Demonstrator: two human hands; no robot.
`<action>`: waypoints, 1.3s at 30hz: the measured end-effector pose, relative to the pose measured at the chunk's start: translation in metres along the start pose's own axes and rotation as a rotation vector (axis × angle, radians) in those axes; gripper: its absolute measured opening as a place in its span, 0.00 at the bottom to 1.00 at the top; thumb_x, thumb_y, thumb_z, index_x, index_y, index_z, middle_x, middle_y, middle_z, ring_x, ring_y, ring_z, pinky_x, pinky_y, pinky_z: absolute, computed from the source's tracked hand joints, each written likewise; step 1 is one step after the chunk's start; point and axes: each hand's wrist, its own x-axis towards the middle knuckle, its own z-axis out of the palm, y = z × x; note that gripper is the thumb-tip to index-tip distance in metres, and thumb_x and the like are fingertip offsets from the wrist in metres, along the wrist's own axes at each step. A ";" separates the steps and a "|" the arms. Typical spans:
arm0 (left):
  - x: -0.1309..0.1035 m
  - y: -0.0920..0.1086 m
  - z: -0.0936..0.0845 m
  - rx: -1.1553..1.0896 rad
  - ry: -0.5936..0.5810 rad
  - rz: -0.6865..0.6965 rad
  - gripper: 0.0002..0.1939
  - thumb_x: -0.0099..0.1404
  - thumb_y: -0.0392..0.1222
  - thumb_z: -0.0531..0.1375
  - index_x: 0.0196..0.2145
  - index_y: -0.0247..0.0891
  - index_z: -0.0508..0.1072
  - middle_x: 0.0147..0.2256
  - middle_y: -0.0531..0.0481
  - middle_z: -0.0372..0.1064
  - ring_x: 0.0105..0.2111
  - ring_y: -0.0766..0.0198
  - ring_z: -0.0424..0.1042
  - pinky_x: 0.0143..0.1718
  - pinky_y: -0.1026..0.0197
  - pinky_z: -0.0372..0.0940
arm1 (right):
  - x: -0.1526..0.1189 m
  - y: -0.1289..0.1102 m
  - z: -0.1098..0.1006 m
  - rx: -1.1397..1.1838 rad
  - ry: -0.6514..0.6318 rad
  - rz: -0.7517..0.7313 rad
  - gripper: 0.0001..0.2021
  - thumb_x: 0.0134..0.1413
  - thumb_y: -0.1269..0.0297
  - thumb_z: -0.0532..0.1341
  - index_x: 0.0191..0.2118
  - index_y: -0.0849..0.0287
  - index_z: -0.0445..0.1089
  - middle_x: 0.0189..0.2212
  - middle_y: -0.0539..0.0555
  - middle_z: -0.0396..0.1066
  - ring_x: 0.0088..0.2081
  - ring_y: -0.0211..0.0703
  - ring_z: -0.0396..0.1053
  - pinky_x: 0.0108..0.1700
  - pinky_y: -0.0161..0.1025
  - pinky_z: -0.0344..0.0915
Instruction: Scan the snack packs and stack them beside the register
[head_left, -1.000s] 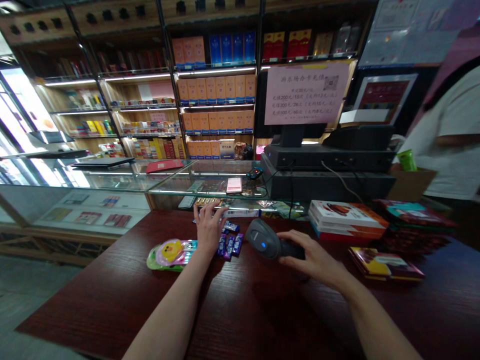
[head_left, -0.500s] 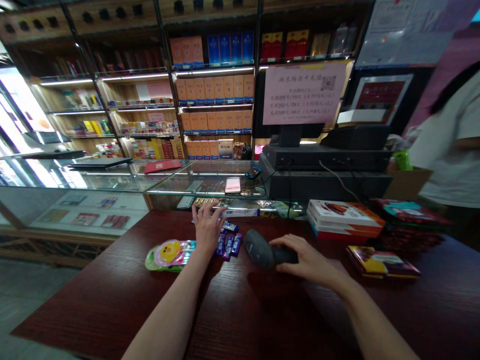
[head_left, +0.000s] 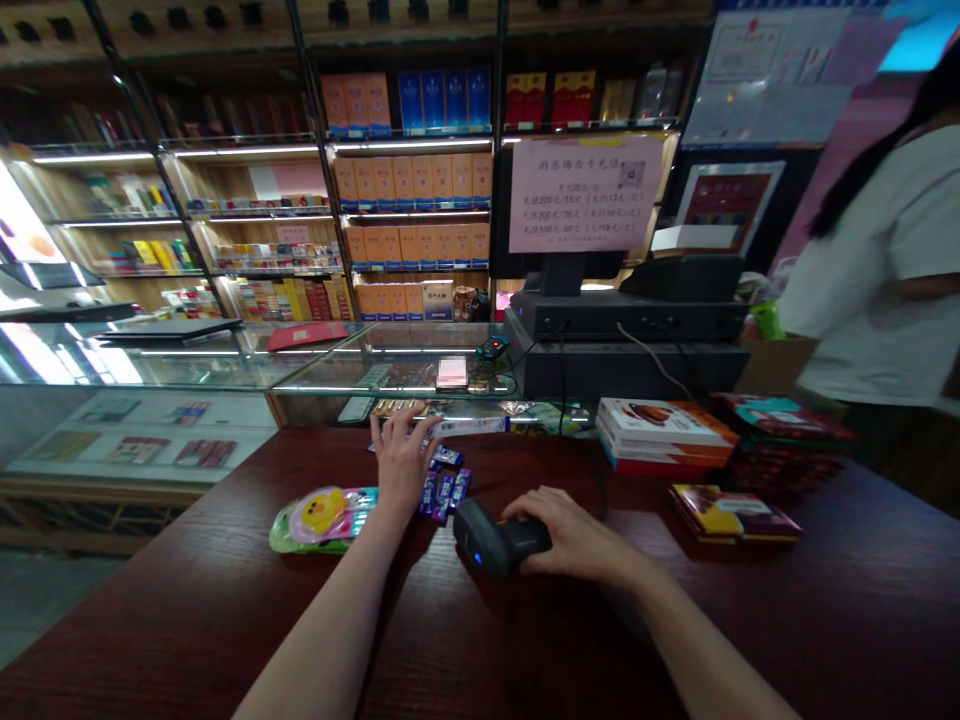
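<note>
My left hand (head_left: 401, 462) is over the brown table, fingers spread, beside several small purple packets (head_left: 444, 494); whether its fingertips touch a packet is hidden. My right hand (head_left: 559, 530) is wrapped round the handle of a black barcode scanner (head_left: 484, 537), whose head points left and shows a blue light. Left of my left forearm lies a green and pink package with a yellow duck face (head_left: 322, 512). A long white and purple item (head_left: 472, 426) lies behind the packets, near the table's back edge.
White and orange boxes (head_left: 664, 432) are stacked at the right, beside dark red packages (head_left: 784, 425). Yellow and maroon packs (head_left: 735, 513) lie nearer. Beyond the table stand a glass counter (head_left: 360, 350) and a monitor with a pink sign (head_left: 581, 195). A person (head_left: 885, 260) stands at the far right.
My right hand has moved the scanner left and nearer to me, and a blue light now shows on it. My left hand stays by the packets. The whole view has shifted slightly.
</note>
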 end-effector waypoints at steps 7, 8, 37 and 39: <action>0.000 0.001 0.004 -0.042 0.004 0.023 0.15 0.66 0.44 0.62 0.51 0.49 0.74 0.53 0.46 0.71 0.55 0.50 0.66 0.67 0.34 0.40 | 0.001 -0.004 0.003 -0.002 0.032 -0.036 0.27 0.40 0.59 0.74 0.50 0.51 0.71 0.46 0.52 0.72 0.50 0.51 0.66 0.55 0.45 0.57; 0.000 0.001 0.004 -0.050 0.004 0.028 0.15 0.66 0.44 0.62 0.51 0.49 0.74 0.52 0.46 0.71 0.55 0.50 0.66 0.67 0.34 0.39 | 0.000 -0.004 0.002 0.009 0.035 -0.034 0.28 0.41 0.57 0.74 0.51 0.50 0.71 0.46 0.52 0.73 0.50 0.51 0.67 0.55 0.45 0.58; 0.005 0.042 -0.011 -0.283 -0.047 0.323 0.11 0.69 0.42 0.59 0.49 0.47 0.74 0.42 0.52 0.76 0.47 0.60 0.72 0.70 0.37 0.33 | 0.012 0.036 -0.010 0.859 0.701 0.357 0.15 0.51 0.52 0.66 0.40 0.57 0.79 0.34 0.54 0.79 0.28 0.40 0.75 0.28 0.33 0.62; 0.005 0.043 -0.012 -0.286 -0.051 0.317 0.11 0.69 0.42 0.59 0.49 0.47 0.74 0.43 0.52 0.75 0.47 0.60 0.73 0.70 0.37 0.34 | 0.012 0.035 -0.011 0.901 0.696 0.375 0.15 0.51 0.53 0.66 0.39 0.58 0.79 0.34 0.54 0.79 0.28 0.39 0.74 0.27 0.32 0.62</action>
